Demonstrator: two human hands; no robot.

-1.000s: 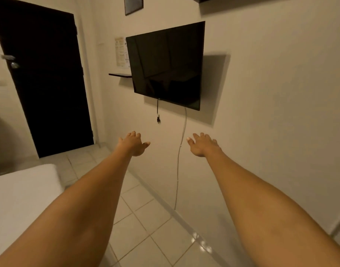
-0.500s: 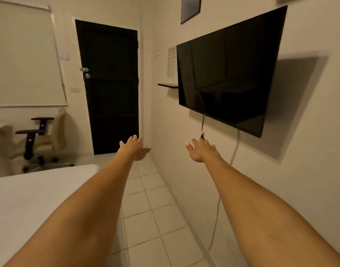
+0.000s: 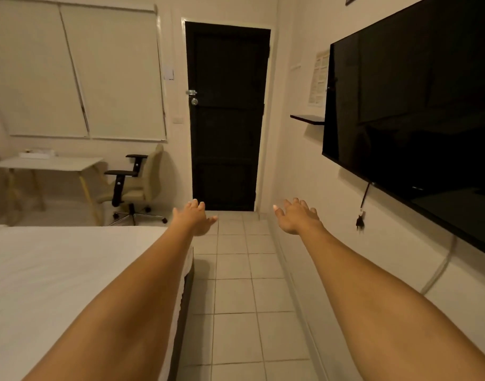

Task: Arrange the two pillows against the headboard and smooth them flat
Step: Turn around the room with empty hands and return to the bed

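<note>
Both my arms stretch straight out in front of me over the tiled aisle. My left hand (image 3: 194,218) hangs above the bed's far corner, fingers spread, holding nothing. My right hand (image 3: 296,215) is level with it further right, also open with nothing in it. The bed (image 3: 57,270), covered with a plain white sheet, fills the lower left. No pillow and no headboard show in this view.
A wall-mounted black TV (image 3: 417,111) sticks out on the right, with a plug (image 3: 360,221) dangling below it. A black door (image 3: 227,119) closes the aisle ahead. An office chair (image 3: 136,185) and white desk (image 3: 48,164) stand beyond the bed. The tiled floor (image 3: 235,298) runs between bed and wall.
My view has swung to the left: the TV slid to the right edge, the door moved to the centre, and the bed, chair and desk came into sight. My hands stay outstretched and open.
</note>
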